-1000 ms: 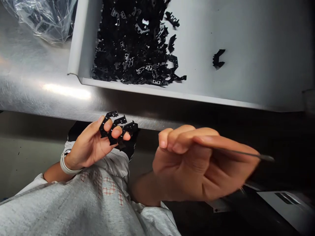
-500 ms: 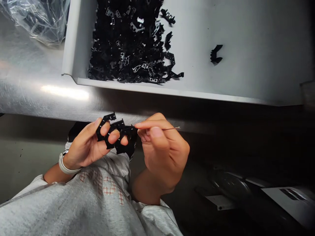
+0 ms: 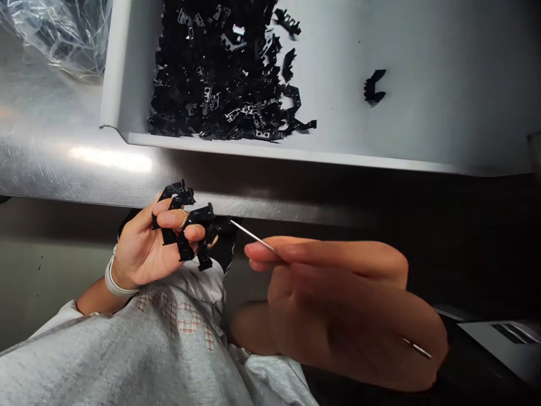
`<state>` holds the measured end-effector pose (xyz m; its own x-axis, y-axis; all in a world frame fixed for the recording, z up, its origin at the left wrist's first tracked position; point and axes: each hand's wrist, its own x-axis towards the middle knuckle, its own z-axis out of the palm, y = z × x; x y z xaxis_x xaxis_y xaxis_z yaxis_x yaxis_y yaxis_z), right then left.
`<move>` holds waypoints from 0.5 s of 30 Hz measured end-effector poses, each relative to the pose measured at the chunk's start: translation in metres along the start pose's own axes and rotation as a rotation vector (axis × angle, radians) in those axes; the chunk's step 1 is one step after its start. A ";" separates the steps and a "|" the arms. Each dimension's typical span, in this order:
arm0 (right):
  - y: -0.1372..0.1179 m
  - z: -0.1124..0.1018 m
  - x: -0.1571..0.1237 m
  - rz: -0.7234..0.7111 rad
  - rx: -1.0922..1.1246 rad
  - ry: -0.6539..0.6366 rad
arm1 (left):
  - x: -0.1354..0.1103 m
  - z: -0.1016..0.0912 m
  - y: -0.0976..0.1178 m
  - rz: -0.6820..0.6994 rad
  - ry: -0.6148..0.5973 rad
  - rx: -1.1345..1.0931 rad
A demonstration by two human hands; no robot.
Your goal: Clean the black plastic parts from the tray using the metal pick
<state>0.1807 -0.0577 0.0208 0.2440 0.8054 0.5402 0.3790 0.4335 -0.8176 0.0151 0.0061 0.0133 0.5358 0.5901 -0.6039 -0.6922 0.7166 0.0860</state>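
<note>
My left hand (image 3: 146, 248) is closed around several small black C-shaped plastic parts (image 3: 186, 248), which sit between and around its fingers in a loose row. My right hand (image 3: 338, 304) is to the right, large and partly smeared, with its fingers closed on a thin metal rod (image 3: 257, 239). The rod's tip is at or very near the rightmost black part; whether it touches cannot be made out. Part of the rod is hidden by the hand, and what looks like its other end shows lower right.
A white tray (image 3: 270, 148) on a metal bench (image 3: 76, 163) holds a heap of black parts (image 3: 220, 73). One black part (image 3: 374, 88) lies alone farther right in it. A clear plastic bag (image 3: 63, 34) is at top left.
My right hand has moved right and down, now showing more of the rod. The black parts in my left hand have turned, with another part now visible among its upper fingers.
</note>
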 end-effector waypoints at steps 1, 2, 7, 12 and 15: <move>-0.003 -0.003 -0.004 -0.005 -0.031 0.030 | 0.000 0.000 0.000 0.003 0.005 0.014; -0.007 -0.005 -0.007 0.014 -0.054 0.022 | 0.000 -0.001 0.000 0.005 0.005 0.027; -0.018 -0.005 -0.012 0.132 -0.106 0.056 | -0.001 -0.004 0.000 0.033 -0.028 0.069; -0.015 -0.003 -0.012 0.102 -0.128 0.060 | -0.003 -0.004 -0.002 0.057 -0.028 0.102; -0.012 -0.001 -0.013 0.097 -0.123 0.075 | -0.002 -0.004 -0.002 0.067 -0.040 0.113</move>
<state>0.1743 -0.0736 0.0237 0.3486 0.8069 0.4769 0.4560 0.2986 -0.8384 0.0131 0.0016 0.0111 0.5109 0.6509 -0.5616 -0.6694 0.7111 0.2151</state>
